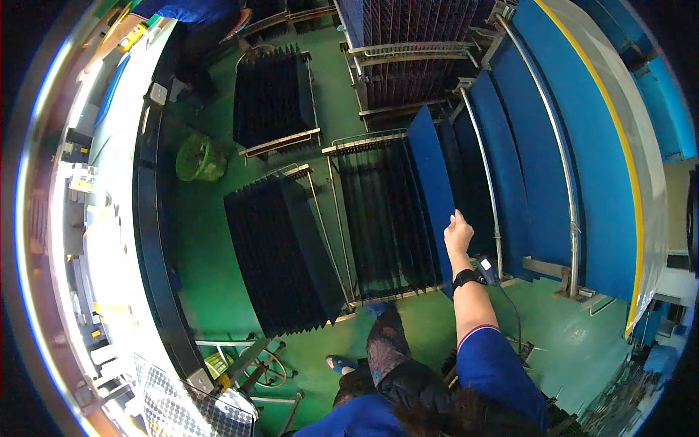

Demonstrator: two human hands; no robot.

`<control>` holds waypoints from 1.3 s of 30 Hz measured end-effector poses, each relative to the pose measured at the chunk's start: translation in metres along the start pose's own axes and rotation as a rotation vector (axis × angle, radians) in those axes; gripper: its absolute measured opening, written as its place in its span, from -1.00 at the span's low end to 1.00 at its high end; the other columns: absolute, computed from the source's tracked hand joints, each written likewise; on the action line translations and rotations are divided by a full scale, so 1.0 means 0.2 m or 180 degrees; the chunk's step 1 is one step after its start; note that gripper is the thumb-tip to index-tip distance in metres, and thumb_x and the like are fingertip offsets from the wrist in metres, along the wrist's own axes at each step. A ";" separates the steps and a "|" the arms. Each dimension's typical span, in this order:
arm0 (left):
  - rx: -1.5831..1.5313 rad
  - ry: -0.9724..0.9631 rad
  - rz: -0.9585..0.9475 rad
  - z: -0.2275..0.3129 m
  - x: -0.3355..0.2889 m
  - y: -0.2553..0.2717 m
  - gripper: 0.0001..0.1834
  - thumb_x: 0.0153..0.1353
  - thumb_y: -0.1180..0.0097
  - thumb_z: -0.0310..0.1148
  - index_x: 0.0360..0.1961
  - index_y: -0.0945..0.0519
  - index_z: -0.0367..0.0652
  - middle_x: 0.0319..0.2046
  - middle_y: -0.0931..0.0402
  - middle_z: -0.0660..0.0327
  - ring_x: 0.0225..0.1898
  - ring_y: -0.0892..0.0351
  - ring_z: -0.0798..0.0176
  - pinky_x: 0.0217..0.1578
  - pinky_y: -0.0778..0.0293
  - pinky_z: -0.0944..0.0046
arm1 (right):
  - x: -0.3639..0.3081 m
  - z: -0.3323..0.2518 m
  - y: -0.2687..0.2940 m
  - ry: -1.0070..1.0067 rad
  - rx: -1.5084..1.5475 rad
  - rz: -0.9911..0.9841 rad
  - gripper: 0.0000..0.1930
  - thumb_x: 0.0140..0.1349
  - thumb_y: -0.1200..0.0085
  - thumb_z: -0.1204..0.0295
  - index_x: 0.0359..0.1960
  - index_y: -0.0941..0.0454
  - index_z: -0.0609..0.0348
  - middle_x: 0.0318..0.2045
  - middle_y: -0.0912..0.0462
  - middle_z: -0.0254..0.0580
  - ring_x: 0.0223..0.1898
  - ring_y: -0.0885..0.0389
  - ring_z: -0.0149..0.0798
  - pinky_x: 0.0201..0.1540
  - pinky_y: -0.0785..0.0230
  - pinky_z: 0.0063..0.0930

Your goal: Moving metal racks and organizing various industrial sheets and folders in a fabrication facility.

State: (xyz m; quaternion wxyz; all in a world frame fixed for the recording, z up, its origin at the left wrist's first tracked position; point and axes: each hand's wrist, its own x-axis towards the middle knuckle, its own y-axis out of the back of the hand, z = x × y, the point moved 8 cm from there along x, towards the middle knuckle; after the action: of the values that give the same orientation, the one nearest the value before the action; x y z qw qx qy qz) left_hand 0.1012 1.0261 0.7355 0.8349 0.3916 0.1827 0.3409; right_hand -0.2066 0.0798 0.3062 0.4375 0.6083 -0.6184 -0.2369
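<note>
My right hand (459,231) is closed on the near edge of a thin blue sheet (431,164), fingers pinched near its upper corner. The sheet stands upright, slightly tilted, at the right side of a metal slotted rack (364,145). Dark sheets (382,218) stand close together in that rack. Around my right wrist is a black strap (464,277) with a small dark device (486,271) and a cable. My left hand is out of view; only blue cloth shows on that side. Whether the sheet's lower edge sits in a slot is hidden.
Left of the rack stand two more racks of dark sheets, one near (280,255) and one farther (269,102). Large blue panels (590,167) with metal poles (546,116) line the right. A green basket (202,158) and a bright long bench (109,240) are left. Another person (200,14) stands far left.
</note>
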 end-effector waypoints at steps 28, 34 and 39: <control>-0.2363 0.1528 -0.1386 -1.68 0.10 0.00 -0.69 0.06 -0.06 -0.43 -0.14 -0.41 -0.25 -0.40 -0.49 0.16 -0.42 -0.48 0.26 -0.51 -0.43 0.32 | -2.79 -2.27 0.12 0.0672 0.1654 -0.7413 -0.23 0.11 0.05 -0.02 0.23 0.10 0.10 0.22 -0.05 -0.06 0.26 0.04 -0.17 0.23 0.25 -0.14; -0.2544 0.0919 -0.0805 -1.86 0.21 0.13 -0.75 0.07 -0.06 -0.46 -0.20 -0.45 -0.33 -0.49 -0.54 0.15 -0.54 -0.54 0.31 -0.55 -0.47 0.37 | -3.82 -2.17 0.17 -0.0250 -0.0164 -0.8391 -0.35 0.09 -0.01 0.04 0.14 -0.09 0.03 0.02 -0.33 -0.16 0.15 -0.19 -0.21 0.13 -0.04 -0.11; -0.2360 0.0417 -0.0058 -2.17 0.14 0.72 -0.75 0.04 -0.08 -0.55 -0.21 -0.47 -0.39 -0.45 -0.53 0.18 -0.45 -0.52 0.41 -0.49 -0.44 0.43 | -4.32 -2.17 0.65 0.0684 0.0048 -0.8595 -0.83 0.17 0.02 0.42 -0.22 -0.43 0.17 -0.31 -0.50 -0.27 -0.18 -0.49 -0.28 -0.11 -0.35 -0.33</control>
State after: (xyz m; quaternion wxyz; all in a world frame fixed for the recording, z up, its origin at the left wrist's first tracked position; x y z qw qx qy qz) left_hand -0.1885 1.3426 0.5740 0.9095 0.0384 0.1034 0.4007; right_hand -0.0237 1.0312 0.4146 -0.0921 0.7534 0.4921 -0.4263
